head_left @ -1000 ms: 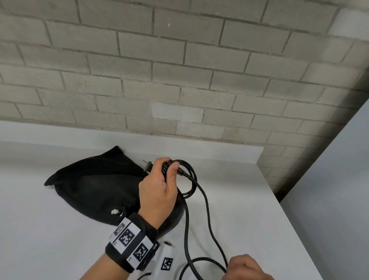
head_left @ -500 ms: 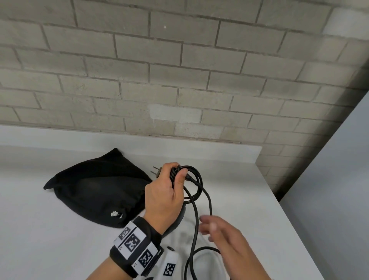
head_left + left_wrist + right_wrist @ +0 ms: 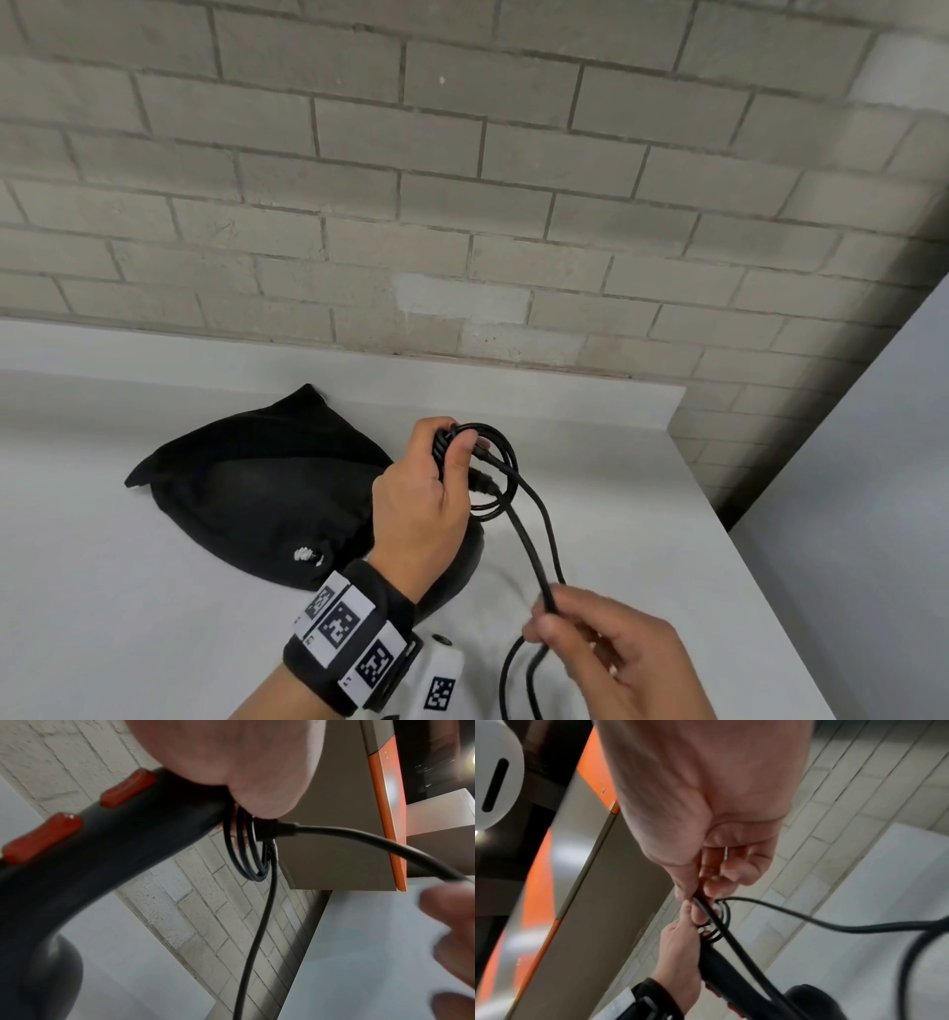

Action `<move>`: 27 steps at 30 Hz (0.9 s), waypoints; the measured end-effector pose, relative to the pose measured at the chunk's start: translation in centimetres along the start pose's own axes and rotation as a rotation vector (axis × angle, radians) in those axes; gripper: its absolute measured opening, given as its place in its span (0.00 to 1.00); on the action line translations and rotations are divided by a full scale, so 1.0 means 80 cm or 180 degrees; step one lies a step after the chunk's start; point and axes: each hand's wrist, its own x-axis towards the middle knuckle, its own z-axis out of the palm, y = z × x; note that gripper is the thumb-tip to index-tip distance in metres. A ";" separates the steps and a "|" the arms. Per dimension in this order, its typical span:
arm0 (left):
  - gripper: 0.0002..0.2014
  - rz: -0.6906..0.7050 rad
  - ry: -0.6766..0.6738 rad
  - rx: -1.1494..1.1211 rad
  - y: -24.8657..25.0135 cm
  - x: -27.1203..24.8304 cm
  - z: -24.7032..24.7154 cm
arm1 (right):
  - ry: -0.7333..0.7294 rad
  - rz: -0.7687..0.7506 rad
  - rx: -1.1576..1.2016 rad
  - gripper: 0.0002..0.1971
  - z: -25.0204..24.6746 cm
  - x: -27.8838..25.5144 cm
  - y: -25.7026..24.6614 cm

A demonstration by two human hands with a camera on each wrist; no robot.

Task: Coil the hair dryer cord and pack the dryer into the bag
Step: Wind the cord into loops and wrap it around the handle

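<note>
The left hand (image 3: 418, 506) is closed tight, its fingers and thumb curled round both the handle of the hair dryer (image 3: 85, 850) and the coiled loops of cord (image 3: 500, 475) stacked against the handle's end. The thumb presses the loops down from above. Two orange switches (image 3: 127, 788) on the dryer handle sit just below the grip.

The right hand (image 3: 613, 650) pinches a free stretch of the cord between thumb and forefinger, with the other fingers (image 3: 734, 874) loosely curled beside them and holding nothing. From the pinch the cord runs up to the coil in the left hand, and a second strand hangs beside it, looping down toward the near edge of the white table (image 3: 128, 616).

The black bag (image 3: 257, 493) lies flat on the table, just left of the left hand and behind its wrist. Its mouth is turned toward the dryer, with a small white drawstring toggle (image 3: 304, 554) near the opening. Whether anything is inside the bag cannot be told. The dryer itself is outside the bag, held above the table just right of it.
</note>
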 end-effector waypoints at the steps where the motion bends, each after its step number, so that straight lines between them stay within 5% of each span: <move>1: 0.22 -0.0032 -0.0002 -0.0013 -0.002 0.002 -0.001 | 0.0070 0.0022 -0.0071 0.10 -0.007 -0.007 0.008; 8: 0.24 -0.0093 -0.0012 -0.0079 -0.007 0.008 -0.002 | -0.0256 0.0455 -0.0764 0.18 -0.047 -0.029 0.082; 13: 0.24 -0.0121 -0.0135 -0.0075 -0.007 0.004 -0.001 | -0.0569 0.0561 -0.1328 0.11 -0.037 -0.019 0.111; 16: 0.25 -0.0116 -0.0189 -0.0050 -0.007 0.001 0.001 | -0.0296 0.0270 -0.1705 0.27 -0.027 -0.003 0.118; 19: 0.25 -0.0076 -0.0243 -0.0063 -0.005 -0.003 0.001 | 0.0057 0.0021 -0.1309 0.19 -0.009 0.019 0.094; 23: 0.26 -0.0044 -0.0267 0.0009 -0.004 -0.006 0.003 | 0.0218 -0.0176 -0.0829 0.27 0.011 0.059 0.059; 27: 0.24 -0.0057 -0.0234 -0.0110 -0.007 -0.007 0.003 | 0.0135 -0.0454 -0.0559 0.09 0.016 0.079 0.029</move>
